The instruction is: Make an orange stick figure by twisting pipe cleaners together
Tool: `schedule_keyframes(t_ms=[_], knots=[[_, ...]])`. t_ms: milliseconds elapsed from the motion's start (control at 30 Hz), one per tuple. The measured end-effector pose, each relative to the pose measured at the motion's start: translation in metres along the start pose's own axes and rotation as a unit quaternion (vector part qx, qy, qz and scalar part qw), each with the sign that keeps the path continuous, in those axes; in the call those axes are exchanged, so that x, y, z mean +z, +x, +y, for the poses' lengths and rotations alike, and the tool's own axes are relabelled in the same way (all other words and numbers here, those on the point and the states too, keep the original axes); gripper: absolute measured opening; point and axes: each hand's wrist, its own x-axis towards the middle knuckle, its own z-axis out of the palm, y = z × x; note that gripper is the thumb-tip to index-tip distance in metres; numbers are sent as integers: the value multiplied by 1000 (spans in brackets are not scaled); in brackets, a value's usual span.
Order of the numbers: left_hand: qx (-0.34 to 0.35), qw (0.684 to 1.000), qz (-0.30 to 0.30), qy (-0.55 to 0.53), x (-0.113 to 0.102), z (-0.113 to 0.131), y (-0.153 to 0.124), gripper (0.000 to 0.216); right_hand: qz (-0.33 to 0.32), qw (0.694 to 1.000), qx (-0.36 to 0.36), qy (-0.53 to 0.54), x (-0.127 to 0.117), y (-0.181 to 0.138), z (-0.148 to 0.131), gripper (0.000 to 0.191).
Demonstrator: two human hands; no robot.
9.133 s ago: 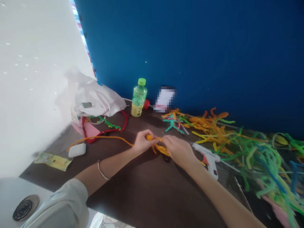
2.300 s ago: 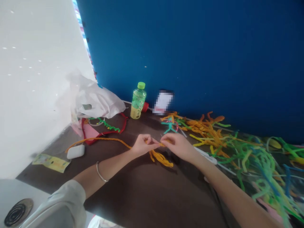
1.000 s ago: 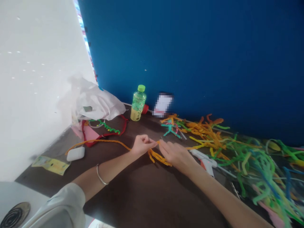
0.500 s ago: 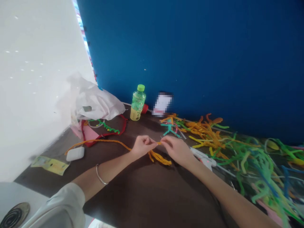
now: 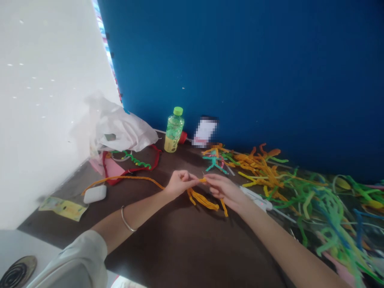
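Observation:
Both my hands meet over a dark brown table [image 5: 186,248]. My left hand [image 5: 179,184] pinches a bunch of orange pipe cleaners [image 5: 204,199] at its top end. One long orange strand [image 5: 126,178] trails from it to the left across the table. My right hand [image 5: 225,191] is closed on the same bunch from the right, and loose orange ends hang out below its palm. A thin bracelet [image 5: 126,219] circles my left wrist.
A heap of orange, green and blue pipe cleaners [image 5: 303,192] covers the table's right side. A white glue gun [image 5: 259,201] lies beside my right hand. A green-capped bottle [image 5: 174,130], a white plastic bag [image 5: 120,128], a white earbud case [image 5: 95,194] and a blue wall [image 5: 255,72] are behind.
My right hand has turned palm up and shifted a little down. An orange end now sticks out below it. My left hand keeps its pinch in the same place.

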Motion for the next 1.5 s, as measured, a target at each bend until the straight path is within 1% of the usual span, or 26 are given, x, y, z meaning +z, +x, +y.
schedule_keyframes(t_ms=[133,233,333,400,433,500,567,633,733,800,867,900,933,967,1033,1200,1267,1300,1367,1400,1433,1467,1500], knots=[[-11,1000,6,-11,1,3,-1,53,0,1000,9,15,6,-5,6,18],[-11,1000,20,-9,1,5,-1,53,15,999,-13,-27,13,-9,11,16],[-3,999,45,1,1,3,-1,52,37,987,-56,-145,17,-10,15,20],[-1,998,56,8,0,2,0,52,50,960,-108,-254,17,-9,17,24],[0,998,60,12,0,1,0,52,57,938,-140,-310,17,-9,17,23],[0,998,67,16,0,1,0,53,72,881,-201,-421,16,-10,16,20],[0,997,72,16,0,1,0,53,92,807,-237,-532,16,-14,14,19],[-2,997,73,16,0,1,0,53,106,719,-250,-640,17,-20,11,20],[-11,998,66,20,1,2,0,52,106,573,-278,-763,19,-28,9,21],[-15,998,63,27,1,1,0,52,94,482,-319,-811,19,-30,8,22],[-14,998,61,30,1,0,0,52,86,405,-375,-830,17,-29,9,24],[-12,998,60,28,1,0,0,51,83,375,-403,-831,15,-28,9,25],[-10,998,57,24,1,-1,0,51,83,351,-430,-828,14,-27,10,26],[-10,998,54,17,1,-1,1,51,83,333,-453,-823,12,-26,10,26],[-10,999,49,4,1,-2,1,52,78,316,-483,-813,9,-25,8,26],[-8,999,48,5,2,-5,2,53,43,302,-507,-806,10,-28,0,27],[-8,999,48,10,2,-6,2,53,35,302,-506,-808,11,-27,-4,25],[-7,999,47,11,1,-6,2,53,31,307,-503,-807,12,-27,-5,24],[-4,999,43,15,1,-6,2,53,23,331,-492,-805,12,-25,-6,23],[-2,999,41,18,1,-5,1,53,19,352,-482,-802,12,-23,-7,22],[0,999,38,21,1,-5,1,52,16,380,-470,-797,12,-22,-7,21],[1,999,35,23,1,-4,1,52,17,416,-455,-787,11,-21,-8,19],[3,999,33,26,1,-3,0,52,19,460,-437,-773,11,-20,-8,18]])
